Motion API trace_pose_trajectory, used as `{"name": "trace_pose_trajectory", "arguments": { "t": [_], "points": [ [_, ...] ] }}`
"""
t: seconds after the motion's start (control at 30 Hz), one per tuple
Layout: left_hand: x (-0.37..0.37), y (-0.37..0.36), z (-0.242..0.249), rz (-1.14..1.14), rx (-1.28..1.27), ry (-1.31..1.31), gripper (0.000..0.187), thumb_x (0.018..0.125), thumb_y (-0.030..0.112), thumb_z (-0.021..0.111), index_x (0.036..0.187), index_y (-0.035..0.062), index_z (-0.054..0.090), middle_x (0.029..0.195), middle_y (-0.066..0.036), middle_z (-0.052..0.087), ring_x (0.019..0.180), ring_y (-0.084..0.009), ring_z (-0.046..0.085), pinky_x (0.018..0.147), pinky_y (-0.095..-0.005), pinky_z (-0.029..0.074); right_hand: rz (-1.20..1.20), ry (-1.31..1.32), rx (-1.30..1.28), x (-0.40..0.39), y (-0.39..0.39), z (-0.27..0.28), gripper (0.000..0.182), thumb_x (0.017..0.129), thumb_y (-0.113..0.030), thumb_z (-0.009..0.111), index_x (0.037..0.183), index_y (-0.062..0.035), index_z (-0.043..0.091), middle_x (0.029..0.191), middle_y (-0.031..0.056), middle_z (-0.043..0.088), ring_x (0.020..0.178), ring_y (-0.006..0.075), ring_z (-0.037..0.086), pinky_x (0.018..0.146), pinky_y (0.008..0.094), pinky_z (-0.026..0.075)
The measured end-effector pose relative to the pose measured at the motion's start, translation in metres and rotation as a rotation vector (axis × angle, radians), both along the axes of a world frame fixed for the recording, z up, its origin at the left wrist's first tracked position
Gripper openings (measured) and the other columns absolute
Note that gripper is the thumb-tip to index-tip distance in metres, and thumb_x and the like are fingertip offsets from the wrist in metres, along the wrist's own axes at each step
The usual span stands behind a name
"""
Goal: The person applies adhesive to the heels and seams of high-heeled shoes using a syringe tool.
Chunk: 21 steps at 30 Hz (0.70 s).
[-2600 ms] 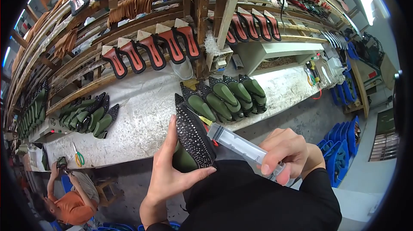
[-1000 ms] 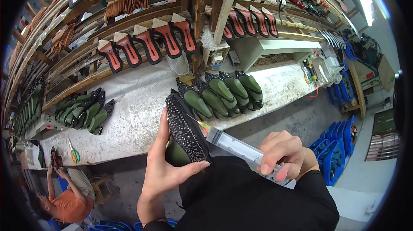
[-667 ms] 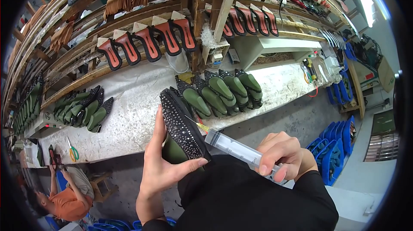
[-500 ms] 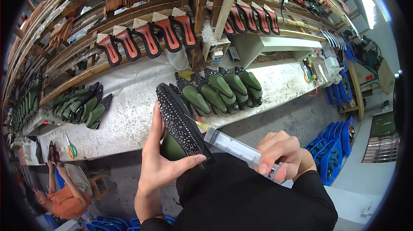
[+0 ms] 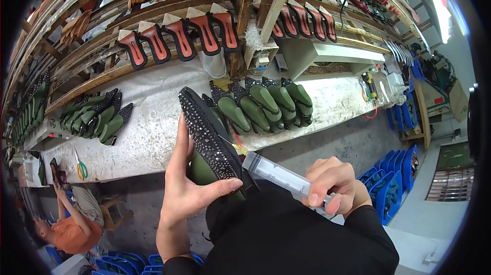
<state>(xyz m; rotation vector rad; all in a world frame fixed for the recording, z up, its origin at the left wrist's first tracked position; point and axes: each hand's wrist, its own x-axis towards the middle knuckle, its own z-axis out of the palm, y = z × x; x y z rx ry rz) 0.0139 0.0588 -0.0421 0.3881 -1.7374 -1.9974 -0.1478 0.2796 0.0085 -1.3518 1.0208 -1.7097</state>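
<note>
My left hand [image 5: 192, 188] is closed round a black shoe [image 5: 207, 137] covered in small shiny studs, with a green shoe last [image 5: 203, 168] inside it. The shoe's pointed toe is up, and its sole edge faces right. In my right hand [image 5: 333, 183] is a clear plastic syringe [image 5: 279, 174], held at its plunger end. The syringe's yellow needle hub [image 5: 239, 148] points up and left, its thin needle close against the shoe's sole edge. Whether the tip touches cannot be made out.
More studded shoes on green lasts [image 5: 266, 103] stand on the worn workbench [image 5: 153, 121]. Red and black soles [image 5: 178, 39] hang on the wooden rack above. Scissors [image 5: 81, 168] lie at left, near a person in orange [image 5: 76, 231]. Blue bins [image 5: 388, 193] stand at right.
The shoe's toe has tipped slightly left and upward in my left hand. The needle stays by the sole edge, and the syringe has hardly moved.
</note>
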Motion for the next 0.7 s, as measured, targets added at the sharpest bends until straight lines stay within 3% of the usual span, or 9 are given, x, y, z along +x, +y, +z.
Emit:
{"name": "trace_pose_trajectory", "arguments": {
  "t": [0.13, 0.7],
  "points": [
    [0.0, -0.001, 0.004, -0.003, 0.08, 0.013, 0.128, 0.056, 0.003, 0.094, 0.16, 0.0019, 0.019, 0.14, -0.026, 0.057, 0.121, -0.0304, 0.062, 0.103, -0.0386, 0.05, 0.0, -0.016, 0.007, 0.0, 0.001, -0.001, 0.023, 0.093, -0.016, 0.071, 0.104, 0.0023, 0.065, 0.088, 0.0109, 0.07, 0.05, 0.0169, 0.045, 0.046, 0.0264, 0.035],
    [-0.003, -0.013, -0.001, -0.052, 0.297, 0.06, 0.121, 0.06, -0.006, 0.088, 0.161, 0.0047, 0.022, 0.13, -0.023, 0.063, 0.107, -0.0265, 0.066, 0.095, -0.0362, 0.052, 0.034, -0.099, 0.031, 0.003, 0.002, -0.007, 0.024, 0.095, -0.021, 0.071, 0.102, 0.0015, 0.065, 0.088, 0.0096, 0.07, 0.05, 0.0167, 0.046, 0.047, 0.0271, 0.035]
  ]
}}
